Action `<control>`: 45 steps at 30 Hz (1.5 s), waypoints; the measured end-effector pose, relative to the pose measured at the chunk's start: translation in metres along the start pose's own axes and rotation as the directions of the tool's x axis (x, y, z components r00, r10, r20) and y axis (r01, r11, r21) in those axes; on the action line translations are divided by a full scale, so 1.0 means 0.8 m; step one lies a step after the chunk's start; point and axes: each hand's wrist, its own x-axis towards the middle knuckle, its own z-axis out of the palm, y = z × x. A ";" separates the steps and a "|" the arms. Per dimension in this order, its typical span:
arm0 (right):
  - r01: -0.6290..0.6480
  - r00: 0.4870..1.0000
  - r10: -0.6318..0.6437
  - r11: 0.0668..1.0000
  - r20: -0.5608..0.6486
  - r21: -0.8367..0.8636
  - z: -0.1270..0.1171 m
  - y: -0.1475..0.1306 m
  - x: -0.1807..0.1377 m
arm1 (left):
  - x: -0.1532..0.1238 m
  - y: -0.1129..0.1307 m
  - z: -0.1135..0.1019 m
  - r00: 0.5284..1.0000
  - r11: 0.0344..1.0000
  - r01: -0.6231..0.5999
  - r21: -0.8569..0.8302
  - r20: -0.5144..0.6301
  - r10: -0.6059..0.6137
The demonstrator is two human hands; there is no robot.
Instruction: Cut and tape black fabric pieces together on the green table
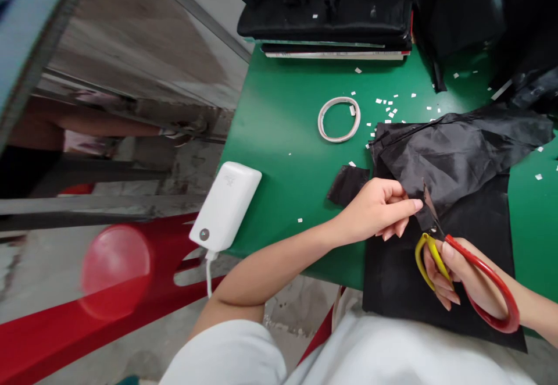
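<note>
Left hand [390, 207] reaches in from the lower left, forearm slanting up across the counter [279, 117], its thumb and curled fingers pinched on an edge of thin black fabric [453, 152]. Right hand [468, 277] comes from the lower right, its fingers wrapped through the handles of red-and-yellow scissors [432, 231]. The blades point away from the body, against the fabric just beside the left thumb; how wide they stand cannot be told. Beneath the crumpled fabric lies a flat black sheet [483, 216], overhanging the near edge.

At the far side sits a black stack [326, 7] with pale edges below; whether it holds anything is unclear. A white ring [340, 139], a small black scrap [349, 182] and scattered white bits [390, 103] lie on the green top. A white power bank [226, 205] with a cable [209, 280] rests at the left edge, near a red chair [165, 280] on the grey floor [300, 298].
</note>
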 end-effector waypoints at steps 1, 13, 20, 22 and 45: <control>0.005 1.000 -0.005 1.000 0.003 0.008 0.000 0.000 0.000 | 0.000 0.000 0.000 1.000 1.000 -0.001 -0.002 0.000 0.001; -0.035 0.999 0.035 0.999 0.015 0.030 0.003 0.000 0.000 | 0.003 -0.004 -0.003 0.999 0.999 -0.028 -0.020 0.022 0.029; -0.052 0.998 0.051 0.998 0.036 0.030 0.001 0.000 -0.002 | 0.005 -0.003 -0.004 1.000 1.000 0.003 -0.009 0.010 -0.003; -0.064 0.997 0.063 0.997 0.033 0.030 0.001 -0.001 -0.002 | 0.005 -0.003 -0.003 1.000 1.000 0.010 -0.013 0.009 -0.010; -0.054 0.998 0.056 0.996 -0.023 0.077 0.003 -0.002 -0.005 | 0.004 0.001 -0.005 0.989 0.996 -0.081 -0.027 -0.123 0.077</control>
